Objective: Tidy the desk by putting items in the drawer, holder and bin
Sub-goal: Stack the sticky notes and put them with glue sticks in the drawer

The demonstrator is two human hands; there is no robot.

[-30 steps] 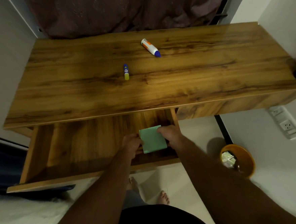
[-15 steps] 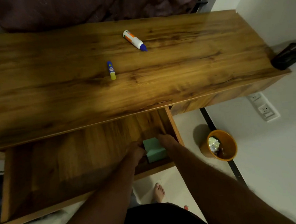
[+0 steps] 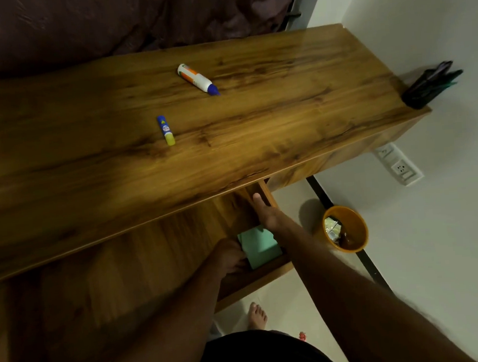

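Note:
A green pad of sticky notes (image 3: pixel 261 247) lies in the right front corner of the open wooden drawer (image 3: pixel 125 273). My left hand (image 3: pixel 229 256) rests against the pad's left edge with fingers curled down beside it. My right hand (image 3: pixel 264 211) has left the pad and stretches flat, fingers straight, along the drawer's right wall. On the desk top (image 3: pixel 284 115) lie a white glue bottle with a blue cap (image 3: pixel 196 78) and a small blue and yellow glue stick (image 3: pixel 166 130). A black pen holder (image 3: pixel 426 88) with pens stands at the desk's right end.
An orange bin (image 3: pixel 346 230) with wrappers inside stands on the floor right of the drawer. A wall socket (image 3: pixel 399 164) sits on the right wall. A dark curtain (image 3: pixel 108 23) hangs behind the desk. My bare foot (image 3: pixel 257 315) is below the drawer front.
The pad went down into the drawer's right front corner. My right hand let go of it and reached forward along the drawer wall. The view swung to the right.

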